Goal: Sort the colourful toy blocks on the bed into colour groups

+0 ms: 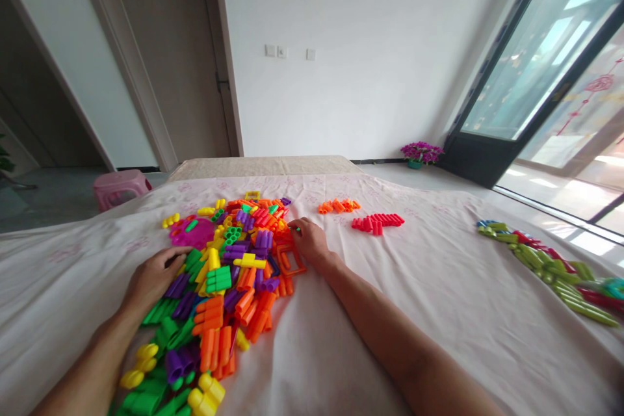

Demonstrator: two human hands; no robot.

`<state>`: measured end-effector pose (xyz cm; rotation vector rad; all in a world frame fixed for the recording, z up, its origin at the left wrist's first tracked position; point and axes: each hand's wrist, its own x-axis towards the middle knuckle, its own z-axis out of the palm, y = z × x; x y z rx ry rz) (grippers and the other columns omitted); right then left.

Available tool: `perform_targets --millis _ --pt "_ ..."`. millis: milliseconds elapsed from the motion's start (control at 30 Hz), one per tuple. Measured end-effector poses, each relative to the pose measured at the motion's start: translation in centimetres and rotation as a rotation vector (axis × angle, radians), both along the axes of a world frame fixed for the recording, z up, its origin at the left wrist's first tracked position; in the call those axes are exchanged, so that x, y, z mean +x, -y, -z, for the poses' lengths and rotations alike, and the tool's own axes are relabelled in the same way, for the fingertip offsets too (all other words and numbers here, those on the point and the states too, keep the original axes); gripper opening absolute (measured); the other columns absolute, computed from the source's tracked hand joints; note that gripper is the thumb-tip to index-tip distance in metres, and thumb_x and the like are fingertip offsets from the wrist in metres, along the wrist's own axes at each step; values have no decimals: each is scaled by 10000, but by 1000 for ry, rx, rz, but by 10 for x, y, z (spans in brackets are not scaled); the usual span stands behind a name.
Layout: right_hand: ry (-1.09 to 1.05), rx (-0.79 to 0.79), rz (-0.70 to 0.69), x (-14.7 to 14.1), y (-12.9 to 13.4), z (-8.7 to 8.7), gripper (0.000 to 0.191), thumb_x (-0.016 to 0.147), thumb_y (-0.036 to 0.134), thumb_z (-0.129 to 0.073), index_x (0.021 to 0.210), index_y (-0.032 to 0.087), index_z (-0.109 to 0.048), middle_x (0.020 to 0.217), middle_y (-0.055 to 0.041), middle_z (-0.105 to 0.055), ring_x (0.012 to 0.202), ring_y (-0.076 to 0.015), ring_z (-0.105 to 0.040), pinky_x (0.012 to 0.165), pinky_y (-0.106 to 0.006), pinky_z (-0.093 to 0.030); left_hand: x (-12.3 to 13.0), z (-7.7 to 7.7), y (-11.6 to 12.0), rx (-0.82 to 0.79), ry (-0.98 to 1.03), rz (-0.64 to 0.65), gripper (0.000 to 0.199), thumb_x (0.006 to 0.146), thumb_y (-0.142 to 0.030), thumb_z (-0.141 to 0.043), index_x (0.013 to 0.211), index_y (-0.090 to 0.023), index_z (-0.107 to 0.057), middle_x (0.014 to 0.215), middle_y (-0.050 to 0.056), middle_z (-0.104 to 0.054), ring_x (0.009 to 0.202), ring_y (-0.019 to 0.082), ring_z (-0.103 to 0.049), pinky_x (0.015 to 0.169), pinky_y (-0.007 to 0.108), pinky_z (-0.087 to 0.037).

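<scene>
A large heap of plastic building blocks (pixel 230 279) in green, orange, purple, yellow and red covers the cloth in front of me. My left hand (pixel 155 273) rests at the heap's left side, thumb and index finger apart, fingertips against green blocks (pixel 194 263). At the upper right edge of the heap is my right hand (pixel 309 240), its fingers curled together. A speck of green shows at those fingertips, too small to name. Just below them lies an orange square frame (pixel 291 261). A round magenta piece (pixel 194 233) sits beyond my left hand.
Orange blocks (pixel 338 206) and a row of red blocks (pixel 377 223) lie apart, right of the heap. Farther right is a pile of light green, red and blue pieces (pixel 550 266). A pink stool (pixel 121 188) stands on the floor at left; purple flowers (pixel 422 153) stand near the glass door.
</scene>
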<state>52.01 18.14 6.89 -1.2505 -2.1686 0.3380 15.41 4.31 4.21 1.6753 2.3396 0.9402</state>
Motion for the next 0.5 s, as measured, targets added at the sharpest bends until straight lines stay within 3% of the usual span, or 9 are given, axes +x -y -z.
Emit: perform_targets --millis 233,500 --pt "131 0 -91 -2 2 -8 489 889 436 -613 1356 292 -591 1350 -42 -625 1145 -232 -620 923 -306 -478 -2 3 -2 -23 4 -13 437 859 -477 -479 1128 -248 -737 1132 39 -758 1067 256 -684 878 307 -508" --pt "108 -46 -49 -1 -8 -1 320 926 295 -535 1204 274 -691 1207 -26 -703 1072 -206 -650 901 -280 -462 -5 4 -2 3 -13 -3 432 859 -477 -488 1126 -250 -741 1105 42 -766 1029 252 -698 849 299 -517"
